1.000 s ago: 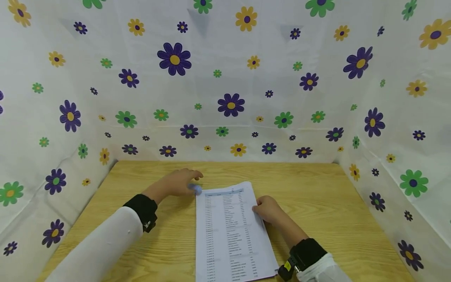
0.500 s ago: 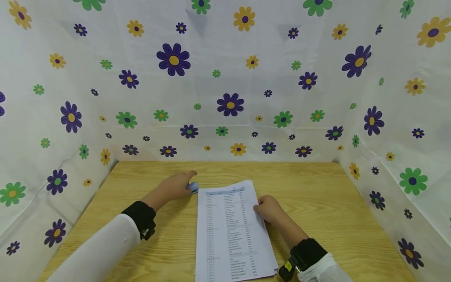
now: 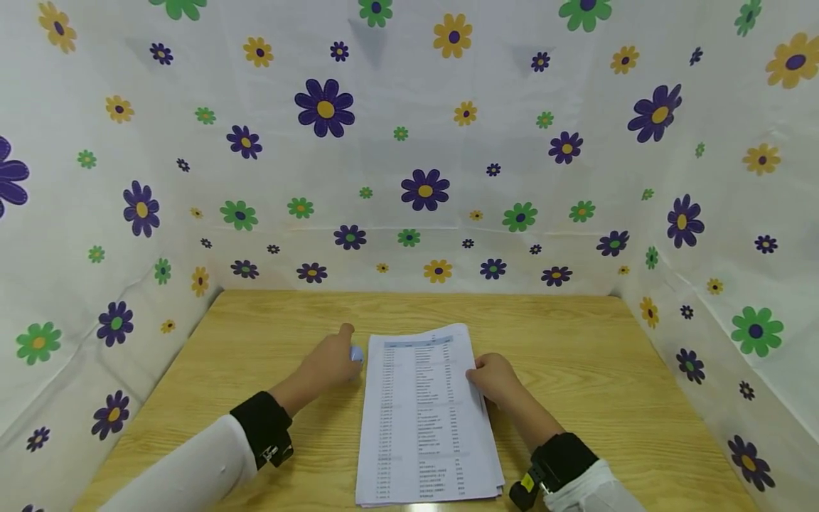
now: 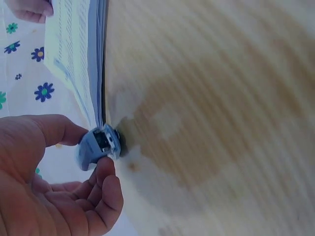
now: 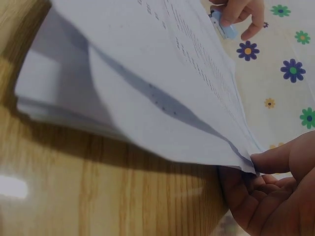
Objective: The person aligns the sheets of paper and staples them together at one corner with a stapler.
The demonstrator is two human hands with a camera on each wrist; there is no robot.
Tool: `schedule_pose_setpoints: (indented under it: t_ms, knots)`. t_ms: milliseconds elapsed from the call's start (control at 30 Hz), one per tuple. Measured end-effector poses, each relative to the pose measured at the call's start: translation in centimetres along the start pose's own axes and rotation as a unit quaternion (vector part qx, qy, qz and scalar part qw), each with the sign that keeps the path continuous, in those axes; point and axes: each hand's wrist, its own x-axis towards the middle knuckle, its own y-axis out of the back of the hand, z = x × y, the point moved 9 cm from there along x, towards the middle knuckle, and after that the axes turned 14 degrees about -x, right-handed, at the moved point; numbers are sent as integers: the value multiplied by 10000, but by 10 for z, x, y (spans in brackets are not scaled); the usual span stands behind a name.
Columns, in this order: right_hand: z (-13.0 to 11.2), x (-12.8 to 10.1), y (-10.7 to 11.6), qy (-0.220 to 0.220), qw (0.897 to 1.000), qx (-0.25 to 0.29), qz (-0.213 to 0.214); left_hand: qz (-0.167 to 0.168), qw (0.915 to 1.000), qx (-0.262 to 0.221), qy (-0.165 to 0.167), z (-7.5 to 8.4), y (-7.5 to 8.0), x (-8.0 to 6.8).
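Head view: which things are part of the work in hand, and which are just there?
In use:
- stack of paper, right edge pinched by the right hand
- small blue stapler, pinched by the left hand at the stack's top left corner

Just there:
- wooden table
- flowered cloth behind and at the sides

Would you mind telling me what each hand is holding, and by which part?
The left hand pinches a small blue stapler at the paper stack's top left corner. The right hand holds the stack's right edge.
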Motion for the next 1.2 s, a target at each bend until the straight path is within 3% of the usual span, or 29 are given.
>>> schedule_pose_setpoints:
  t_ms: [267,600,667,767,900,1067,1133,1200]
  knots:
    - [1,0,2,-159,9999,-55,36,194,9994,-240,169,2,-8,-6]
    - [2,5,7,-135,9996,-250,80,556,9984,65,-105,0,3,-9]
    - [3,6,9,-149,9995,-278,85,537,9982,69,-246,1,7,-10]
    - [4,6,10,-153,9992,-358,77,442,9957,374,-722,7,8,-12]
    - [2,0,17,-66,9966,-781,256,447,9838,982,-1433,18,6,-23]
    - [-15,-15,35,579,9821,-1593,826,601,9733,1231,-1840,26,5,-42]
    - [-28,-23,40,1121,9696,-1911,1037,603,9712,1262,-1929,29,6,-49]
    - [-41,-31,42,1753,9500,-2289,1197,566,9695,1287,-2009,36,6,-56]
